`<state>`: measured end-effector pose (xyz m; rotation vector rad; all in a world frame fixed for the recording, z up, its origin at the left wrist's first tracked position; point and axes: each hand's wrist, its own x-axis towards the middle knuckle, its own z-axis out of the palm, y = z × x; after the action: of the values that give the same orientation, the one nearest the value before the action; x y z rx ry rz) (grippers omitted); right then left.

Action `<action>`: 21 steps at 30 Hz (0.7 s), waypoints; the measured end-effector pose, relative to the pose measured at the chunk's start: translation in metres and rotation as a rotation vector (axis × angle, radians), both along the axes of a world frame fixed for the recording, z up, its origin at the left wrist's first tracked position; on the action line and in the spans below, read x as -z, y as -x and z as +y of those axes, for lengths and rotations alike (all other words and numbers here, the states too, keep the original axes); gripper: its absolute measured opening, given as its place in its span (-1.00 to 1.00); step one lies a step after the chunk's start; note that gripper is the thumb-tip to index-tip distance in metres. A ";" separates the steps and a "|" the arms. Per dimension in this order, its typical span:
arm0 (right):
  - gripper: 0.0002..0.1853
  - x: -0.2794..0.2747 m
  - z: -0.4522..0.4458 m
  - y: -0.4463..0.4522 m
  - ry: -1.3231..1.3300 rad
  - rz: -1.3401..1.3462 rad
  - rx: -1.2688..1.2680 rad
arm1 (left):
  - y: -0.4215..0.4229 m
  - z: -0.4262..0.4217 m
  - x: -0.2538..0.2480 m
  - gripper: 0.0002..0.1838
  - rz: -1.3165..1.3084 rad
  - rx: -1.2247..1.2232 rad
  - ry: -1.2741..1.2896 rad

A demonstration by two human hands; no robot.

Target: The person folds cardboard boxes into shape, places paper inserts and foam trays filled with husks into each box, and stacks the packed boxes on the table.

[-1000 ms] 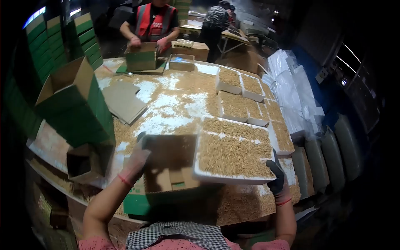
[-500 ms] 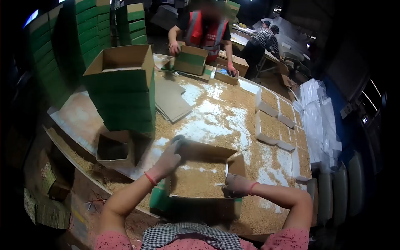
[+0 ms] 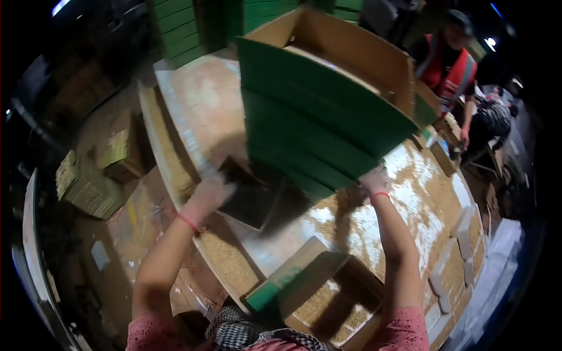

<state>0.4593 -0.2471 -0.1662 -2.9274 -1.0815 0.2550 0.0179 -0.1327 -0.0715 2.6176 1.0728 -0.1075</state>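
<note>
My left hand (image 3: 209, 196), in a thin pale glove, reaches to the left edge of a small dark open box (image 3: 249, 202). Its blurred fingers point toward that box, with no grip to be seen. My right hand (image 3: 373, 180), also gloved, is at the lower right corner of the tall stack of green cardboard boxes (image 3: 316, 126). Whether its fingers grip the stack is unclear, as they are partly hidden. In front of my body, an open cardboard box (image 3: 293, 272) with green flaps shows tan granules inside; neither hand is on it.
Tan granules (image 3: 404, 216) cover much of the white tabletop. White-walled trays of granules (image 3: 448, 275) sit at the right. A trough (image 3: 225, 254) runs along the table's left edge. A person in a red vest (image 3: 448, 73) stands beyond the stack, with more green boxes (image 3: 178, 29) behind.
Both hands have left the open box in front of me: the left for the small dark box, the right for the stack's lower corner. The view has turned left.
</note>
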 end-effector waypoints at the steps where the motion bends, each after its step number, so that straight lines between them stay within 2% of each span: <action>1: 0.10 0.054 0.005 -0.025 -0.020 -0.020 -0.018 | -0.002 0.010 0.019 -0.75 0.019 -0.030 0.002; 3: -0.05 0.096 0.000 -0.032 0.062 -0.046 -0.035 | -0.019 0.025 0.063 -0.62 -0.161 0.336 0.090; 4: -0.14 0.087 -0.011 -0.027 0.056 -0.021 -0.056 | -0.029 0.022 0.069 -0.62 -0.153 0.335 0.100; 6: -0.39 0.053 -0.035 -0.023 0.161 -0.139 -0.290 | -0.049 0.011 0.080 -0.56 0.171 0.144 -0.073; 7: -0.49 0.029 -0.050 -0.018 0.174 -0.220 -0.391 | -0.052 0.010 0.093 -0.56 0.167 0.157 -0.066; 8: -0.56 0.011 -0.070 -0.025 0.077 -0.307 -0.444 | -0.056 0.012 0.110 -0.53 0.170 0.100 -0.062; 9: -0.59 -0.023 -0.117 -0.037 -0.096 -0.333 -0.497 | -0.063 0.009 0.114 -0.51 0.163 0.051 -0.065; 10: -0.60 -0.057 -0.136 -0.022 -0.019 -0.286 -0.438 | -0.069 0.005 0.106 -0.51 0.154 0.057 -0.073; 11: -0.63 -0.050 -0.165 -0.037 -0.145 -0.307 -0.502 | -0.075 0.001 0.092 -0.51 0.203 0.021 -0.070; 12: -0.67 -0.068 -0.187 -0.021 -0.089 -0.261 -0.464 | -0.079 -0.002 0.081 -0.52 0.253 -0.012 -0.067; 14: -0.71 -0.077 -0.234 -0.004 -0.022 -0.277 -0.446 | -0.076 0.002 0.080 -0.55 0.186 0.013 -0.028; 16: -0.74 -0.098 -0.282 0.012 -0.233 -0.350 -0.494 | -0.071 0.004 0.065 -0.57 0.120 0.046 0.006; 18: -0.72 -0.126 -0.336 0.032 -0.301 -0.344 -0.274 | -0.061 -0.007 0.045 -0.63 0.081 0.056 0.069; 21: -0.69 -0.154 -0.414 0.049 -0.418 -0.419 -0.135 | -0.048 -0.001 0.046 -0.65 0.038 0.091 -0.021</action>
<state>0.4101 -0.6606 -0.0117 -2.5848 -1.1960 -0.5436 0.0658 -0.1336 -0.1175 2.6937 0.9715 -0.1678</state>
